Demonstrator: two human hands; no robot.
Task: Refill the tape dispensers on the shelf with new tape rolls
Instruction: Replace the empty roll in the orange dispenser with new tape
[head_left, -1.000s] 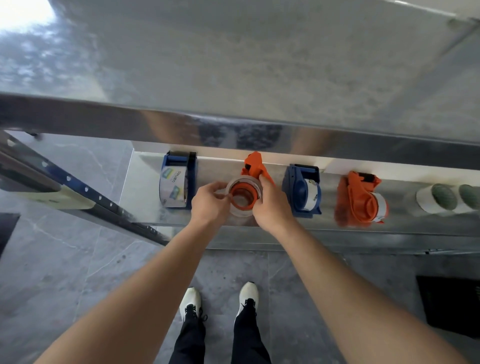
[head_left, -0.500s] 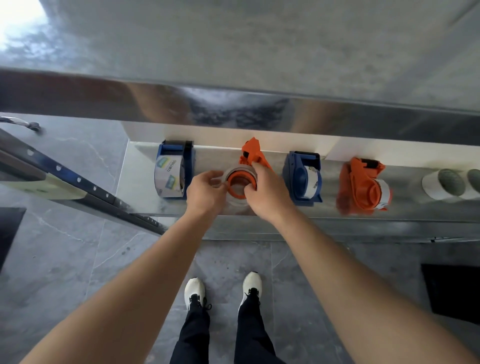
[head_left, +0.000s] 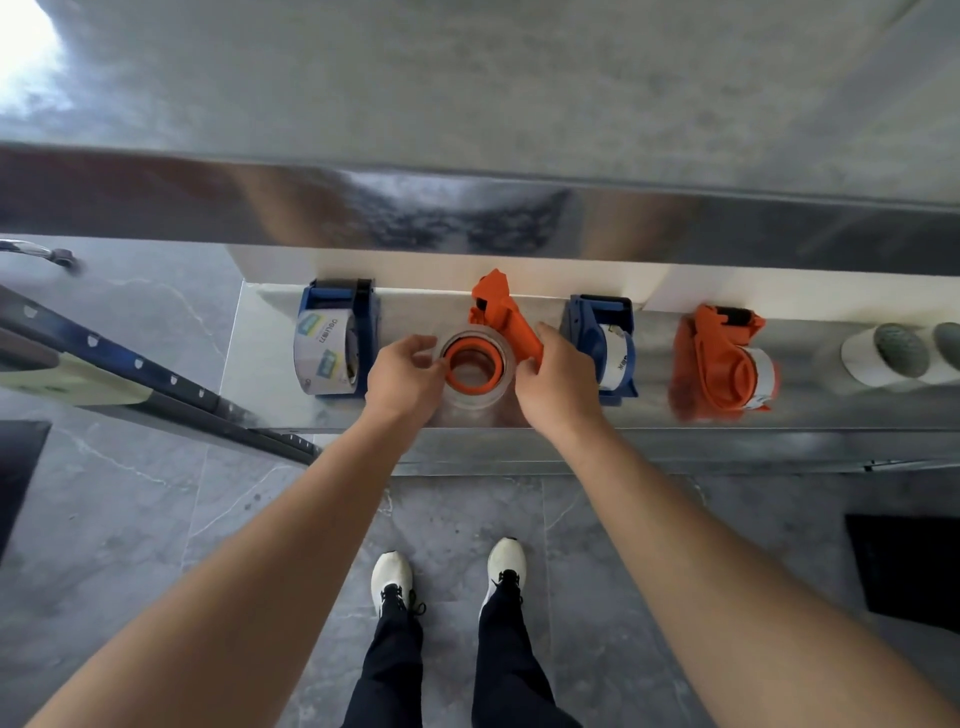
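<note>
An orange tape dispenser (head_left: 497, 312) lies on the metal shelf (head_left: 270, 358), its round hub facing up with a clear tape roll (head_left: 474, 392) around it. My right hand (head_left: 558, 382) grips the dispenser's orange handle. My left hand (head_left: 402, 374) touches the roll's left rim with its fingertips, fingers spread. A blue dispenser (head_left: 335, 343) holding a printed clear roll stands to the left. To the right stand a second blue dispenser (head_left: 605, 345) and a second orange dispenser (head_left: 719, 358), each with a roll in it.
Two white rolls with grey-green ends (head_left: 883, 356) lie at the shelf's right end. A metal upper shelf (head_left: 467, 213) overhangs the row. A blue perforated rail (head_left: 156, 374) slants at the left. My feet (head_left: 447, 574) stand on grey floor tiles below.
The dispenser with its roll has gone from tilted in both hands to lying flat on the shelf. My left fingers have loosened from the roll's rim.
</note>
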